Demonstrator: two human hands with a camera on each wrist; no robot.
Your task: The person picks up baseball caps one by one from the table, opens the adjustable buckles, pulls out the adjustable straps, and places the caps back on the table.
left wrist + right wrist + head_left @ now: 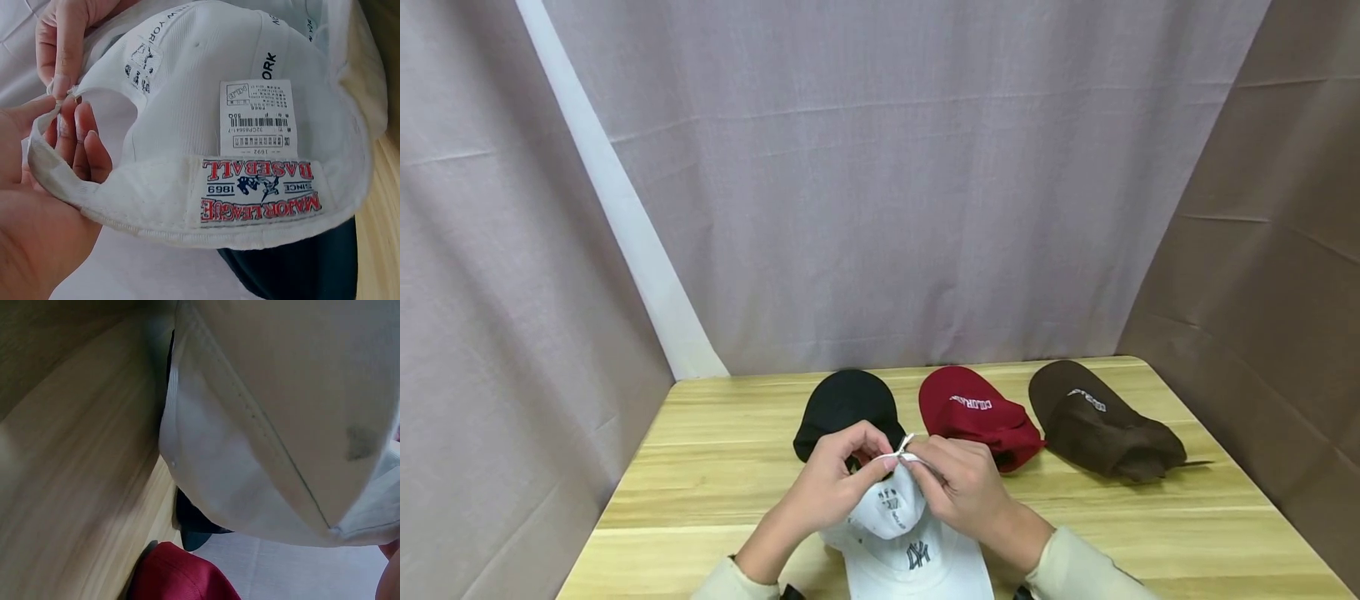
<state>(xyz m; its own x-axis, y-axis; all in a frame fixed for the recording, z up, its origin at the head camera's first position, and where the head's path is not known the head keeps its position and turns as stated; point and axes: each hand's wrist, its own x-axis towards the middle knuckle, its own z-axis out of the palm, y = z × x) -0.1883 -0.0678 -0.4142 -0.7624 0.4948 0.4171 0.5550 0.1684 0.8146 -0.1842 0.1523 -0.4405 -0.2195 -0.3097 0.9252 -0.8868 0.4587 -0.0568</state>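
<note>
Since the strap is so narrow, the left hand and right hand both pinch it, fingers squeezed nearly closed, likely to keep it steady. The white cap is between them, over the near side of the desk, tipped so its inside shows, which probably keeps the strap easy to see. Black cap, red cap and brown cap sit farther back, out of the way I guess.

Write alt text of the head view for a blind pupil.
A person's left hand and right hand pinch the strap of a white cap at a wooden table. Behind it, left to right, lie a black cap, a red cap and a brown cap.
</note>
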